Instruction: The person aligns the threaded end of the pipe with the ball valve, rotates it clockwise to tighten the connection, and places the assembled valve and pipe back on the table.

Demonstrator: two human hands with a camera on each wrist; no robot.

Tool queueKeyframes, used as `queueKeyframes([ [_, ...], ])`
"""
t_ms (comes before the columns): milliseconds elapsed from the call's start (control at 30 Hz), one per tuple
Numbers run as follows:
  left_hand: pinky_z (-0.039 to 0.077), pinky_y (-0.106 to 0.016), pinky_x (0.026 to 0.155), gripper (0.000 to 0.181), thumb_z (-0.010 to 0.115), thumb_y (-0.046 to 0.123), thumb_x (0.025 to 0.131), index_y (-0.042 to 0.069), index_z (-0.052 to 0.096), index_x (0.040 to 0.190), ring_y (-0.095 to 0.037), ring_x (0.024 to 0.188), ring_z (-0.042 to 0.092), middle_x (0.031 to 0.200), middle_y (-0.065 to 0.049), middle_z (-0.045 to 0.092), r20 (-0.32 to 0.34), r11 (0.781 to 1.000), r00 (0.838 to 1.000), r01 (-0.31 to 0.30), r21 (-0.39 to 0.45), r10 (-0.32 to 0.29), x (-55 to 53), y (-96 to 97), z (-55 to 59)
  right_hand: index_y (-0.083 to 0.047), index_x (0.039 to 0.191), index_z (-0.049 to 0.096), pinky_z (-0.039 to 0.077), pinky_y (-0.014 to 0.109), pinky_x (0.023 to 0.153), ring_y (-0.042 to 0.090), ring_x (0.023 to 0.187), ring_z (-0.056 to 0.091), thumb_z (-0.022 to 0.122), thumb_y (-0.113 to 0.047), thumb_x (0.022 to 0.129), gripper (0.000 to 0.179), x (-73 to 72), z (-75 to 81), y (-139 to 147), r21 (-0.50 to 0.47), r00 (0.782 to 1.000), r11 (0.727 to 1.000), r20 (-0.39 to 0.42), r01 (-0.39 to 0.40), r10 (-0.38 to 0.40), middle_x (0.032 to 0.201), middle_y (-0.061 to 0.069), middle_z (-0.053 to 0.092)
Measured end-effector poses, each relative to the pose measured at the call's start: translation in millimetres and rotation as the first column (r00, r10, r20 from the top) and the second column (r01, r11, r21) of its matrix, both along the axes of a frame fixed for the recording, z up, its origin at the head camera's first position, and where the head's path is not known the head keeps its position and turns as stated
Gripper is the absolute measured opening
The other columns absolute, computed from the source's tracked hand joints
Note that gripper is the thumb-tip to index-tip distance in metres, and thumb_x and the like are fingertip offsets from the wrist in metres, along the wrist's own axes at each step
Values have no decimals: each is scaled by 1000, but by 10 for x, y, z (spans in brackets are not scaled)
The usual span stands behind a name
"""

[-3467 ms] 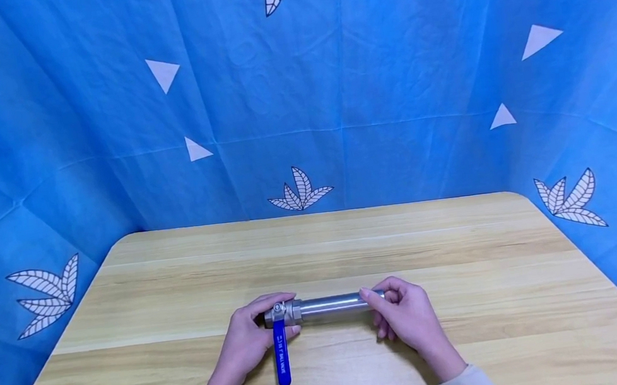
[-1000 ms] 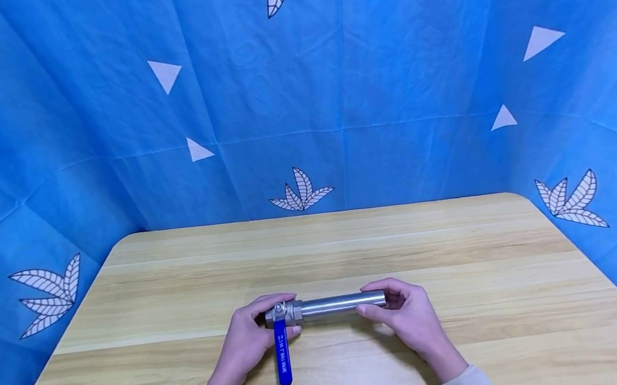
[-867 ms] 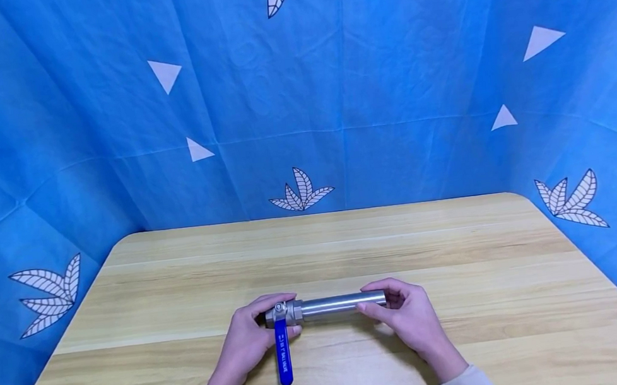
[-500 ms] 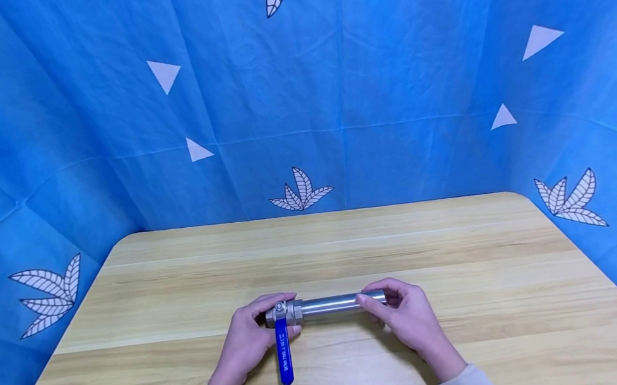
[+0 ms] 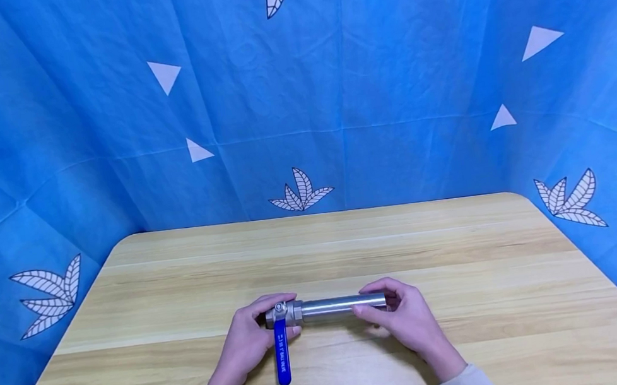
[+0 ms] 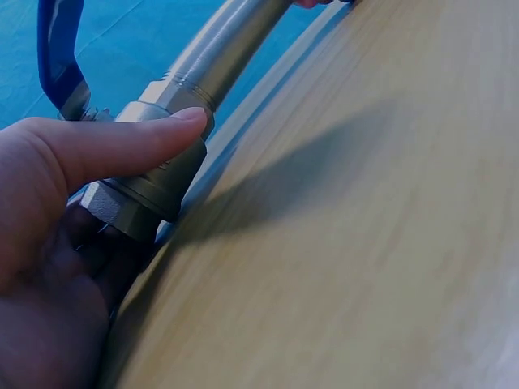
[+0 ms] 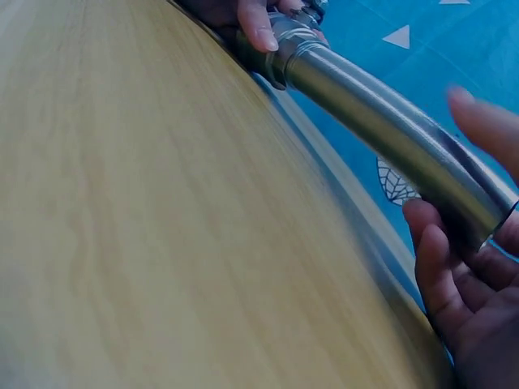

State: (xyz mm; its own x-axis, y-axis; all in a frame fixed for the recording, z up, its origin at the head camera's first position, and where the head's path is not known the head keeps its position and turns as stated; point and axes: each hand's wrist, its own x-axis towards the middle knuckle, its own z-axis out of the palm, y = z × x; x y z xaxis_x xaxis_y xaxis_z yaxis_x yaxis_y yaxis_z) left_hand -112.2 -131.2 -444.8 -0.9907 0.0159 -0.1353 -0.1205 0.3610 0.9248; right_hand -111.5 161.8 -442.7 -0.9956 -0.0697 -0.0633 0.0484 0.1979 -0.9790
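Note:
My left hand [image 5: 251, 339] grips the steel body of a ball valve [image 5: 293, 312], thumb on the near side and fingers on the far side. Its blue lever [image 5: 282, 354] points toward me. A smooth steel pipe [image 5: 327, 306] runs rightward from the valve's hex end, where the joint hides its inner end. Around the pipe's free end is my right hand [image 5: 408, 314]. In the right wrist view its curled fingers [image 7: 438, 267] lie under the pipe, while the blurred thumb [image 7: 491, 130] stands off its surface. Valve and pipe are held level, low over the table.
The wood-grain table [image 5: 315, 249] stretches out around both hands, with rounded far corners. Blue cloth [image 5: 297, 92] printed with leaves and white triangles hangs behind it and at both sides.
My right thumb has slid from the pipe's top down to its near side, as also seen a second ago. The lever has swung slightly left since half a second ago. My left hand stays put.

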Motion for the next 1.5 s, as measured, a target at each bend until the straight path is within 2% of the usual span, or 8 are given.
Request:
queueKeyframes([
  [167,49,-50,115,53,97,17,78,39,80,123,-24,137,63,136,9,75,8,1000,1000,0,3,0,2,-3,-1,-6,121,72,60,23,85,21,99,73,94,-3,77,50,-2,-18,16,-28,996,997,-66,-68,66,115,17,75],
  [367,47,-51,117,54,97,16,78,37,80,125,-25,138,62,135,9,75,4,1000,1000,11,13,-11,0,-10,-5,-7,113,74,60,23,83,14,95,73,95,-1,75,44,1,-34,17,-20,991,998,-127,-56,53,111,16,76],
  [533,48,-50,116,56,98,17,77,37,79,125,-25,136,63,135,9,75,-1,1000,1000,15,12,-15,3,-20,-5,-6,114,77,62,23,88,16,98,75,95,-1,75,44,-2,-47,18,-33,987,999,-158,-36,30,112,17,78],
  [667,48,-53,116,56,97,22,78,39,78,127,-26,137,63,137,9,74,0,999,999,32,-16,-32,12,-32,1,-6,116,78,63,23,88,17,97,76,94,0,77,43,-5,-44,19,-38,990,999,-142,-10,5,112,18,79],
  [833,49,-53,117,53,95,23,82,41,77,128,-24,136,65,135,11,75,-31,998,998,53,-46,-54,16,-45,1,-6,116,80,62,21,80,12,89,74,93,-1,79,39,2,-14,1,-6,994,1000,-109,27,-28,107,16,80],
  [1100,48,-52,120,46,95,15,80,29,82,122,-24,133,68,131,6,78,-137,999,990,42,-14,-44,43,-9,12,-7,109,81,53,20,64,10,76,67,94,-6,78,34,17,71,-29,71,995,996,-81,60,-55,97,11,80],
  [1300,47,-54,122,47,95,12,80,26,82,123,-26,135,67,132,5,78,-145,1000,989,23,-18,-25,57,22,19,-5,108,81,54,20,68,11,79,68,95,-6,77,34,10,91,-19,62,996,995,-40,84,-81,99,9,81],
  [1500,48,-54,121,46,95,14,81,28,81,123,-26,134,68,133,4,77,-151,1000,988,26,-2,-26,53,55,-3,-6,112,80,57,21,76,12,84,71,95,-8,78,37,12,59,-6,47,994,993,-40,108,-106,102,11,81],
])
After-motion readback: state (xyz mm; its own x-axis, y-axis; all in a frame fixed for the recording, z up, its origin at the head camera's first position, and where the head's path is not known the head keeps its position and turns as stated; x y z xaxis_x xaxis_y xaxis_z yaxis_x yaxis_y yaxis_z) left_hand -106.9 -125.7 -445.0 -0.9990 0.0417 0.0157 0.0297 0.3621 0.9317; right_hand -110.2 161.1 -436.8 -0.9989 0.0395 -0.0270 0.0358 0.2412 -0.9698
